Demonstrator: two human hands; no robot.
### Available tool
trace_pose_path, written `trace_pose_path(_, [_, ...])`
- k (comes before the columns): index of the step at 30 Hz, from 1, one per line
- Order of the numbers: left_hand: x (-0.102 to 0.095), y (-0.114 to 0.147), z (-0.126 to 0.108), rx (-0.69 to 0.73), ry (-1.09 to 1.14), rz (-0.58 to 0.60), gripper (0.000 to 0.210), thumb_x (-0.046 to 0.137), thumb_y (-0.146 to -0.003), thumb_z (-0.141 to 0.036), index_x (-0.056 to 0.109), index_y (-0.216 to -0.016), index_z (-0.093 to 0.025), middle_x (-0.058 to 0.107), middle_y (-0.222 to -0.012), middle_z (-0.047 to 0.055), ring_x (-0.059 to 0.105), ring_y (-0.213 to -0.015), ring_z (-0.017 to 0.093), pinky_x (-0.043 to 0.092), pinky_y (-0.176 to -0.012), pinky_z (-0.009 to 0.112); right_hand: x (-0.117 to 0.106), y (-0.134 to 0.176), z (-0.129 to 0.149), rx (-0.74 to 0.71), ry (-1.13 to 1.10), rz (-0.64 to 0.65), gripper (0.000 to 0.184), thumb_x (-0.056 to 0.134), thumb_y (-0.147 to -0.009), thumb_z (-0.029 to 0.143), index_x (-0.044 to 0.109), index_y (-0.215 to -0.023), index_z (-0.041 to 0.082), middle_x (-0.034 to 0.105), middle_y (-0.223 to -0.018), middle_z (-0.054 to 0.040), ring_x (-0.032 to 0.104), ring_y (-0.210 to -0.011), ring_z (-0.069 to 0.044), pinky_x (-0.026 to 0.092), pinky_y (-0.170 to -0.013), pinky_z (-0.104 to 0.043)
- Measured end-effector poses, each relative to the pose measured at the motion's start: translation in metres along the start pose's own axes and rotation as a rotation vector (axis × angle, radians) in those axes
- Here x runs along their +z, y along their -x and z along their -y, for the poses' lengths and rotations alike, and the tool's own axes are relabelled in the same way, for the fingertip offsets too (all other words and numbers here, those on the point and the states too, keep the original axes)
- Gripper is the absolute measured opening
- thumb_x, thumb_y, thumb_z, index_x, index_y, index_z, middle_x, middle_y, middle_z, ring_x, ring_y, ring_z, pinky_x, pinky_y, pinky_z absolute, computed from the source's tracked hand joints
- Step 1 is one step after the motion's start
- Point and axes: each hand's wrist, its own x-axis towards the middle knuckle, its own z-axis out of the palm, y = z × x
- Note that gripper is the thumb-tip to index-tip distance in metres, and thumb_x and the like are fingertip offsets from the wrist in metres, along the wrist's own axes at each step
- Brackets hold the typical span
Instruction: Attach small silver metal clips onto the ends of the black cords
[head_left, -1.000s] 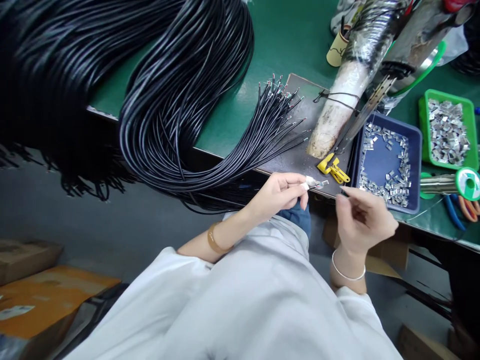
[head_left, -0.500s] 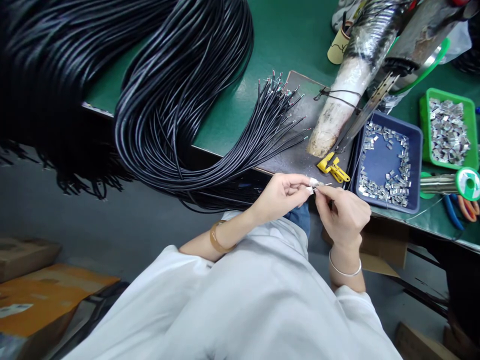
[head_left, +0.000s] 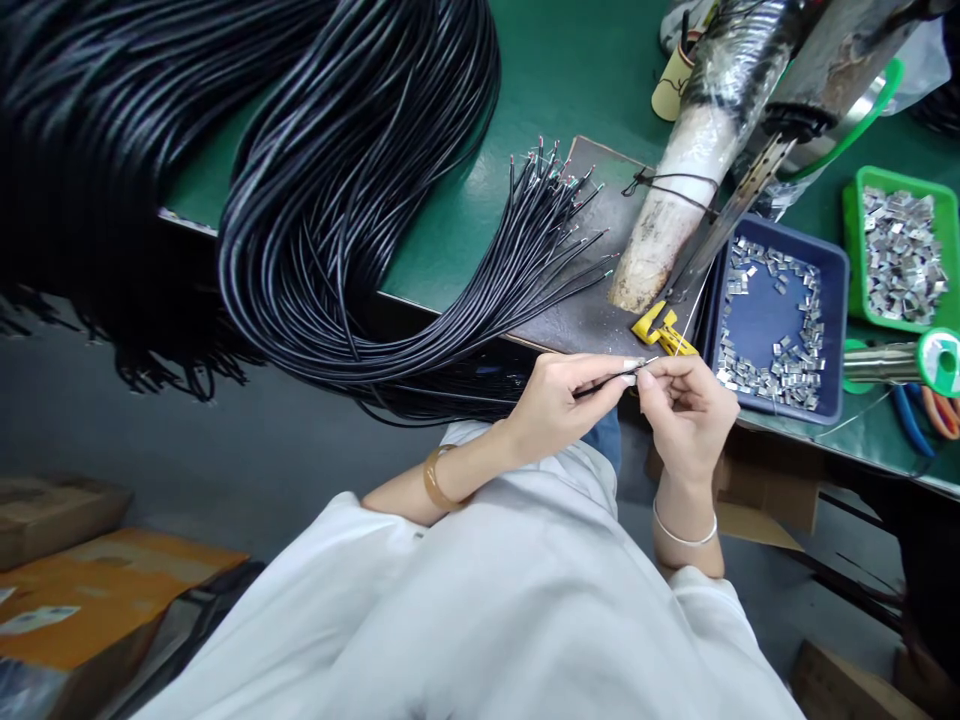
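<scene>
My left hand [head_left: 574, 395] is closed around a thin black cable [head_left: 600, 383] and pinches it near its end. White wrapping covers some of its fingertips. The thumb and forefinger of my right hand [head_left: 686, 395] are pinched together at the cable's tip, touching its thin wire ends; the tip itself is too small to make out. A thin pale strand [head_left: 691, 312] rises from beside my right fingers towards the metal arm above. Just beyond my fingers, a yellow tool [head_left: 661, 330] lies on the dark board [head_left: 574, 320].
A big bundle of black cables [head_left: 420, 340] lies on the green table [head_left: 536, 60] at the left, stripped ends on the board. To the right are a blue tray [head_left: 838, 330] and a green tray [head_left: 851, 240] of small metal pieces, a spool [head_left: 937, 362] and pliers [head_left: 911, 420].
My right hand has turned, its fingers rolled at the cable's tip. The black cable now shows along my left fingers, and a pale strand shows above my right hand. The view shifted slightly.
</scene>
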Motion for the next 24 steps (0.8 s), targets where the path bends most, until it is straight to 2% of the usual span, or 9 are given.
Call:
trace_pose_path(4, [0.001, -0.002, 0.0, -0.005, 0.034, -0.053, 0.018, 0.067, -0.085, -0.02, 0.077, -0.093, -0.008, 0.065, -0.065, 0.001, 0.041, -0.051, 0.004, 0.037, -0.049, 0.016, 0.002, 0.0, 0.003, 0.012, -0.02, -0.063, 0.014, 0.068, -0.087, 0.035, 0.066, -0.084, 0.021, 0.055, -0.06, 0.0062, 0.046, -0.046, -0.006, 0.033, -0.043, -0.021])
trace_pose_path(8, [0.001, -0.004, -0.002, -0.211, 0.141, -0.023, 0.023, 0.067, -0.086, -0.029, 0.076, -0.094, -0.01, 0.063, -0.065, 0.0, 0.046, -0.055, 0.006, 0.039, -0.052, 0.017, 0.0, 0.0, 0.002, -0.101, -0.063, -0.271, 0.017, 0.061, -0.092, 0.03, 0.061, -0.106, 0.021, 0.057, -0.059, 0.0074, 0.051, -0.043, -0.007, 0.038, -0.043, -0.02])
trace_pose_path(11, [0.001, -0.008, -0.004, -0.316, 0.263, -0.009, 0.023, 0.069, -0.085, -0.033, 0.076, -0.091, -0.012, 0.063, -0.068, 0.0, 0.049, -0.059, 0.006, 0.039, -0.055, 0.018, -0.001, 0.0, -0.001, -0.216, -0.023, -0.385, 0.02, 0.058, -0.094, 0.021, 0.056, -0.113, 0.022, 0.069, -0.071, 0.004, 0.06, -0.046, -0.009, 0.046, -0.045, -0.021])
trace_pose_path(14, [0.0, -0.014, -0.005, -0.344, 0.337, -0.005, 0.021, 0.07, -0.083, -0.033, 0.074, -0.086, -0.012, 0.063, -0.069, 0.0, 0.048, -0.059, 0.006, 0.039, -0.055, 0.018, 0.0, 0.0, -0.002, -0.36, 0.183, -0.373, 0.015, 0.066, -0.087, 0.014, 0.062, -0.1, 0.022, 0.076, -0.086, -0.0003, 0.074, -0.07, -0.016, 0.059, -0.062, -0.026])
trace_pose_path(16, [0.0, -0.017, -0.005, -0.354, 0.337, 0.001, 0.02, 0.071, -0.082, -0.032, 0.073, -0.084, -0.012, 0.059, -0.066, -0.001, 0.046, -0.058, 0.006, 0.038, -0.055, 0.018, 0.002, -0.001, -0.002, -0.463, 0.292, -0.329, 0.017, 0.071, -0.082, 0.011, 0.064, -0.092, 0.022, 0.077, -0.093, -0.0019, 0.076, -0.083, -0.018, 0.062, -0.073, -0.029])
trace_pose_path(19, [0.001, -0.022, -0.005, -0.355, 0.312, -0.003, 0.021, 0.07, -0.082, -0.032, 0.071, -0.082, -0.011, 0.053, -0.063, -0.003, 0.041, -0.056, 0.006, 0.034, -0.053, 0.019, 0.007, -0.005, -0.002, -0.518, 0.333, -0.299, 0.019, 0.072, -0.08, 0.009, 0.063, -0.089, 0.022, 0.076, -0.102, -0.0038, 0.075, -0.085, -0.016, 0.062, -0.071, -0.029])
trace_pose_path(24, [0.002, -0.029, -0.006, -0.363, 0.297, -0.027, 0.021, 0.07, -0.081, -0.031, 0.067, -0.076, -0.011, 0.039, -0.056, -0.006, 0.03, -0.052, 0.005, 0.026, -0.049, 0.02, 0.009, -0.012, -0.002, -0.498, 0.339, -0.299, 0.017, 0.072, -0.081, 0.009, 0.063, -0.088, 0.022, 0.077, -0.098, -0.0023, 0.074, -0.088, -0.016, 0.062, -0.075, -0.031])
